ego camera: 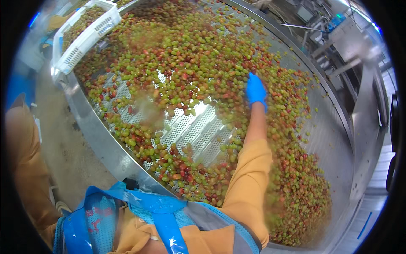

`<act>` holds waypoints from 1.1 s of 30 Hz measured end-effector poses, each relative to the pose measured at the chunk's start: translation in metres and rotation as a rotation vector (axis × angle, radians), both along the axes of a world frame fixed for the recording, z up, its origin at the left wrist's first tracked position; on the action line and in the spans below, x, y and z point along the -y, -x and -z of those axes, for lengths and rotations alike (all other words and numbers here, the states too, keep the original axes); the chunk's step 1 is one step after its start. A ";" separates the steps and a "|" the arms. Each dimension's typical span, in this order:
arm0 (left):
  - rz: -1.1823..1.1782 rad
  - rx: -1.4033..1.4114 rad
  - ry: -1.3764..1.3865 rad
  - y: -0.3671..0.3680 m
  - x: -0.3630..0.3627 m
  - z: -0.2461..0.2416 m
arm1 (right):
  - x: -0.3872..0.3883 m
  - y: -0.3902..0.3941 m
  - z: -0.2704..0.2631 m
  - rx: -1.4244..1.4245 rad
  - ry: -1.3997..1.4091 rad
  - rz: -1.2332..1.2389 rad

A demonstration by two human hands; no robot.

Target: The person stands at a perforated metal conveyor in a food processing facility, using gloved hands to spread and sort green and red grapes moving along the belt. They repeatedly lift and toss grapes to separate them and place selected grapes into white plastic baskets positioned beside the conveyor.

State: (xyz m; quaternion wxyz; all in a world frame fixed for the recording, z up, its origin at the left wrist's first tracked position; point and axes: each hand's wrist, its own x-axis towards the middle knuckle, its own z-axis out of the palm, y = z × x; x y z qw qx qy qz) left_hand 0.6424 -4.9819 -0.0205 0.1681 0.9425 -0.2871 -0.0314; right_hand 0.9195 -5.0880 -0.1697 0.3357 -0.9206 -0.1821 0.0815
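Observation:
Many loose green and red grapes lie over a perforated metal sorting surface. My right hand, in a blue glove, reaches out among the grapes right of centre. Its fingers point away from me and their tips meet the fruit; whether they close on any grapes cannot be told. Bare wrist shows between the glove and an orange sleeve. My left hand is out of view; an orange sleeve runs up the left rim. Some grapes near the middle are blurred.
A raised metal edge borders the surface on the near left. A white plastic crate full of grapes stands at its upper left corner. Beyond it, a person's orange sleeve shows. Metal machinery stands at the upper right.

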 end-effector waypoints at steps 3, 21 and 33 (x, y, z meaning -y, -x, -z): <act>0.048 -0.005 0.011 0.015 0.022 -0.005 | -0.010 0.017 0.002 -0.387 -0.167 0.277; 0.088 0.050 0.779 0.184 0.007 -0.077 | 0.103 0.196 -0.013 -0.108 -0.454 0.072; -0.652 -0.873 2.438 0.244 -0.016 0.124 | 0.027 0.421 -0.105 -0.626 -0.374 -0.487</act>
